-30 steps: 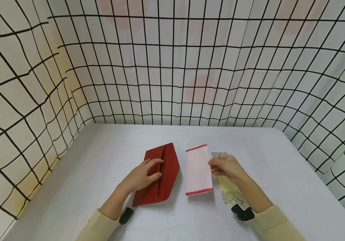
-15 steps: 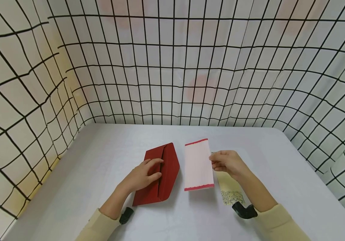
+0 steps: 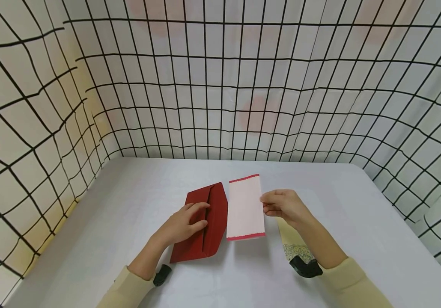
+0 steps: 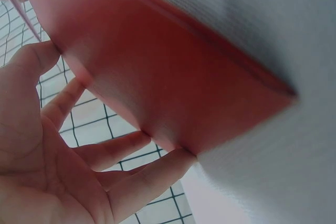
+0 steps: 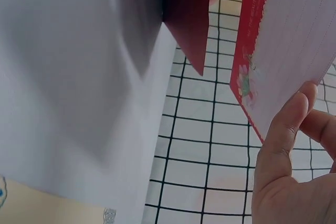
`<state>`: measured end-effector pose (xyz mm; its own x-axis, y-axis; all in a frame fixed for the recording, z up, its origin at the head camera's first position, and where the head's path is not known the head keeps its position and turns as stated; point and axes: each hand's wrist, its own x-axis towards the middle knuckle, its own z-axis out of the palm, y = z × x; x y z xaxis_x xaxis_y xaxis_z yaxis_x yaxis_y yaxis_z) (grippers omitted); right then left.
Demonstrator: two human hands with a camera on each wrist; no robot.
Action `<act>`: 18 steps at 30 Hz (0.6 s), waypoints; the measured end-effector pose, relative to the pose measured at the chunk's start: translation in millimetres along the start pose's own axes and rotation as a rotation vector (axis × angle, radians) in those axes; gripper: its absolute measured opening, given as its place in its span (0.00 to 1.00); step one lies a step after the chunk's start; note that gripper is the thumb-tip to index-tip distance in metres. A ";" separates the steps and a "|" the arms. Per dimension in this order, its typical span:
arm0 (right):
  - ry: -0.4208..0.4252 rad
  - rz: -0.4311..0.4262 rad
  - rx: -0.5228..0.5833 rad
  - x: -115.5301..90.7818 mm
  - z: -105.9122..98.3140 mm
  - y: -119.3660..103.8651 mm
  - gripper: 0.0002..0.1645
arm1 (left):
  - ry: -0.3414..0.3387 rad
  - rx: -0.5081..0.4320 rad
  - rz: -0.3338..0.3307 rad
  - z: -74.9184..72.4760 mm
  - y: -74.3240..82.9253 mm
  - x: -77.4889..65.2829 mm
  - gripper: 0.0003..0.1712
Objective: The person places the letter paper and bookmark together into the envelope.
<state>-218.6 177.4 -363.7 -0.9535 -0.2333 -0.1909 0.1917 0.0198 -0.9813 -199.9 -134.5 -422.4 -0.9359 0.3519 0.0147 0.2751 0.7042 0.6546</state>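
A red envelope (image 3: pixel 217 224) lies left of centre on the white table, its flap unfolded toward the right. Spread fingertips of my left hand (image 3: pixel 178 226) rest on it; the left wrist view shows the fingers (image 4: pixel 147 184) touching the red paper (image 4: pixel 157 66). Between thumb and fingers, my right hand (image 3: pixel 285 207) pinches the right edge of a pale pink letter sheet (image 3: pixel 245 209) with red end borders. It is held above the table, close to the flap. Ruled lines and a flower print show on the sheet (image 5: pixel 291 35) in the right wrist view.
Beneath my right forearm lies a yellow patterned paper (image 3: pixel 293 235), partly covered. White walls with a black grid (image 3: pixel 239 85) enclose the table (image 3: pixel 135 188) at the back and sides. Dark wrist cameras (image 3: pixel 306 267) sit by both sleeves.
My right hand has lifted the letter sheet and brought it left, next to the envelope's flap. My left hand and the envelope have stayed in place.
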 end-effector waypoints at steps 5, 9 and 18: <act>-0.017 -0.005 0.017 2.8 8.6 0.2 0.05 | -0.001 0.001 0.002 0.1 0.1 0.2 0.26; -0.017 0.000 0.018 6.3 15.2 2.0 0.06 | -0.001 -0.002 0.002 0.0 0.0 0.4 0.26; -0.022 0.011 0.019 14.6 25.6 9.3 0.05 | 0.001 0.002 0.001 0.5 -1.2 1.2 0.26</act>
<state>-224.8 149.3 -374.9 -0.9460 -0.2542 -0.2013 0.2071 0.0038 -0.9783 -201.2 -134.6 -423.5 -0.9358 0.3520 0.0168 0.2768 0.7047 0.6533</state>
